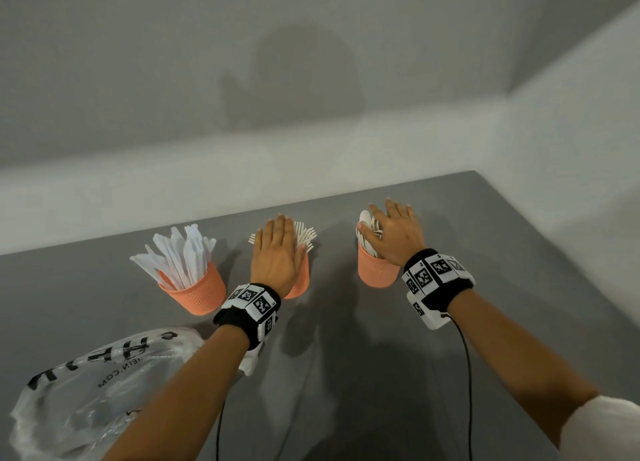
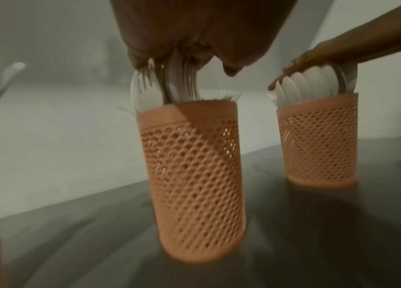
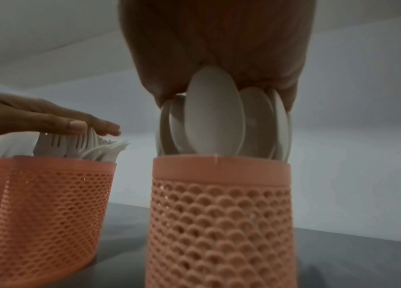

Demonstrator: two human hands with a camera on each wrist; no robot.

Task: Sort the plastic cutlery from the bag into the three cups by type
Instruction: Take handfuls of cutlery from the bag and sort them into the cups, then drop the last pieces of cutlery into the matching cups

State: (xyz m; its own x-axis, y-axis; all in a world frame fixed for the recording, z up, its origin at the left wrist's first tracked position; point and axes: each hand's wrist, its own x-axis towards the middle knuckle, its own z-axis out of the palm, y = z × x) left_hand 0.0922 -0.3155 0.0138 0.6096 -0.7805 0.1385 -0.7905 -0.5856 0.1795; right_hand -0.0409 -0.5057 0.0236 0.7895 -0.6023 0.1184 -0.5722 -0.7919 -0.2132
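A: Head view, near left: the bag lies crumpled on the table.

B: And further back?

A: Left hand lies flat, fingers straight, pressing the forks in the middle cup; right hand likewise on the spoons in the right cup. Knives fill the left cup.

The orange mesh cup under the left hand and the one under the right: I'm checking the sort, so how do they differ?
The orange mesh cup under the left hand holds white plastic forks; the orange mesh cup under the right hand holds white plastic spoons. The fork cup stands middle of three, the spoon cup rightmost. Each has an open palm, left hand and right hand, resting on its cutlery.
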